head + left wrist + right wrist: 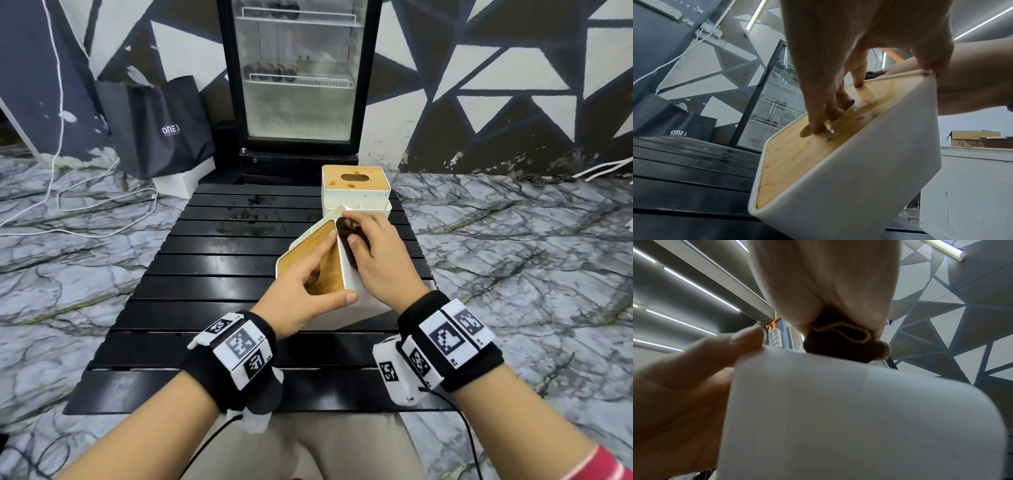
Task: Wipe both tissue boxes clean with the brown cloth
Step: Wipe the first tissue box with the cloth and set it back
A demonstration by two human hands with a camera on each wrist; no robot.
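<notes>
left hand [301, 294] grips the tilted tissue box [346, 284] (fingers in its slot), right hand [373, 260] presses the brown cloth [346, 233] on it.

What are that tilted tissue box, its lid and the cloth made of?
Tissue box: smooth matte white walls with rounded corners, probably plastic. Lid: light wood or bamboo by its grain, glossy where wet. Cloth: dark brown soft fabric with a paler stitched edge, possibly microfibre.
</notes>
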